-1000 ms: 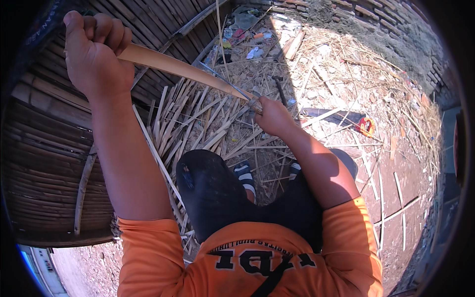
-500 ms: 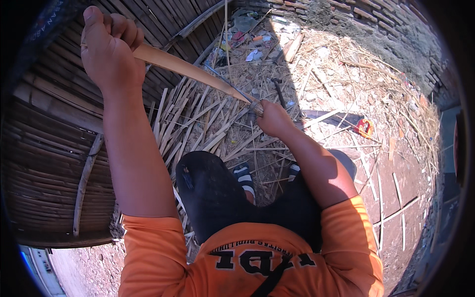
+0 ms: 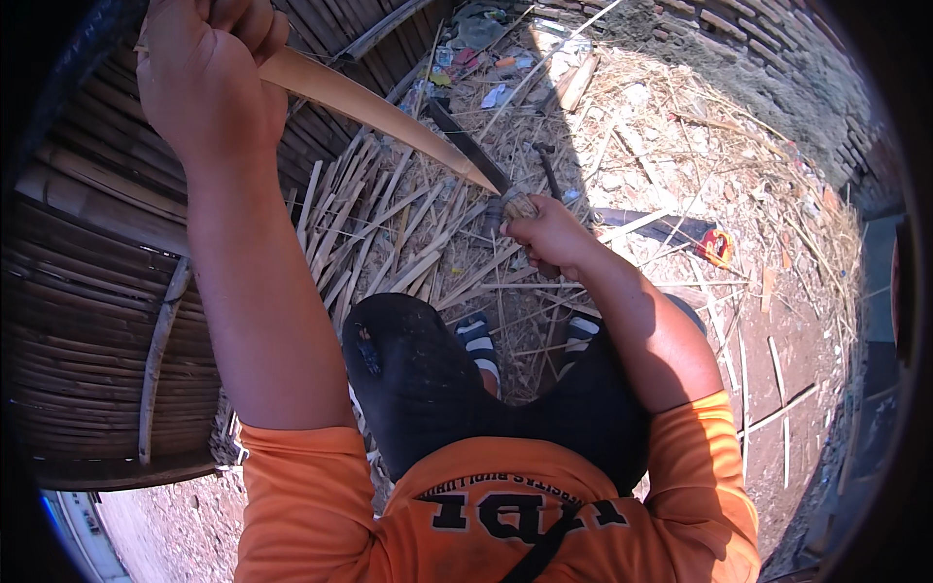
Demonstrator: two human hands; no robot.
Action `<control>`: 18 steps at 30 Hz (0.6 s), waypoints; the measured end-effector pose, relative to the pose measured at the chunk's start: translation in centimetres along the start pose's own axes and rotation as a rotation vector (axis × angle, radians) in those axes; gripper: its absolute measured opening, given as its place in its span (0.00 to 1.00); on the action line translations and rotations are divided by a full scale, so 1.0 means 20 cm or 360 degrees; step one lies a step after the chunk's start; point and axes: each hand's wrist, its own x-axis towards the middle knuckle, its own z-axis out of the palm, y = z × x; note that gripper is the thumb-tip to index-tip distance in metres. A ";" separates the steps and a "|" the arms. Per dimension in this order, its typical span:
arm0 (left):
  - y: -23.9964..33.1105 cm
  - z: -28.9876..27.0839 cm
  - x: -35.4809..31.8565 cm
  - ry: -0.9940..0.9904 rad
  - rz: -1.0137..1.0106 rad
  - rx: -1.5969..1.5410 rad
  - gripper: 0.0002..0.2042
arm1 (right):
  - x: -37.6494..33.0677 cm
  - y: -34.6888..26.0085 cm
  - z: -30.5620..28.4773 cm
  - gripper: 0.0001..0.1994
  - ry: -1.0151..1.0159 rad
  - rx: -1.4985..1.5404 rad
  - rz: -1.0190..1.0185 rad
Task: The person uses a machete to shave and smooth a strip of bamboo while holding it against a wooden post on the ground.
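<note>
Clamping a bamboo strip (image 3: pixel 379 107), both hands' fingers (image 3: pixel 243 19) work above strewn dirt ground (image 3: pixel 680 146).

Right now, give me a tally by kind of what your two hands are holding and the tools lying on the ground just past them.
Bamboo strip, in the left hand and running down to the right hand: 1
Knife, gripped in the right hand: 1
Dark-handled tool on the ground: 1
Red-tipped dark tool on the ground: 1
Total: 4

Single fisheye on my head, facing straight down, close over my lap, arms and the littered ground (image 3: pixel 777 321).
</note>
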 end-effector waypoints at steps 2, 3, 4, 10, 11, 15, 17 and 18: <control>-0.01 -0.01 0.02 -0.0012 0.0007 0.0009 0.17 | -0.02 -0.01 0.02 0.16 0.0303 -0.0647 -0.0415; -0.02 -0.02 0.03 -0.0022 0.0016 0.0003 0.17 | -0.04 -0.02 0.03 0.17 0.0452 -0.0971 -0.0624; -0.03 -0.03 0.04 -0.0032 0.0024 -0.0007 0.16 | -0.06 -0.05 0.04 0.18 0.0438 -0.0965 -0.0648; -0.06 -0.12 0.08 0.0049 0.0030 0.0148 0.15 | -0.01 -0.06 0.10 0.19 0.0424 -0.1158 -0.0577; -0.06 -0.10 0.09 0.0102 0.0003 0.0143 0.15 | 0.06 0.02 0.08 0.19 0.0456 -0.1228 -0.0531; -0.06 -0.12 0.08 0.0156 -0.0026 0.0058 0.15 | 0.17 0.12 0.07 0.21 0.0394 -0.1066 -0.0564; -0.05 -0.17 0.08 0.0152 0.0002 0.0050 0.15 | 0.11 0.02 0.06 0.20 0.0091 -0.0521 -0.0131; -0.05 -0.20 0.08 0.0149 -0.0001 0.0059 0.15 | 0.09 -0.02 0.06 0.20 -0.0060 -0.0250 0.0085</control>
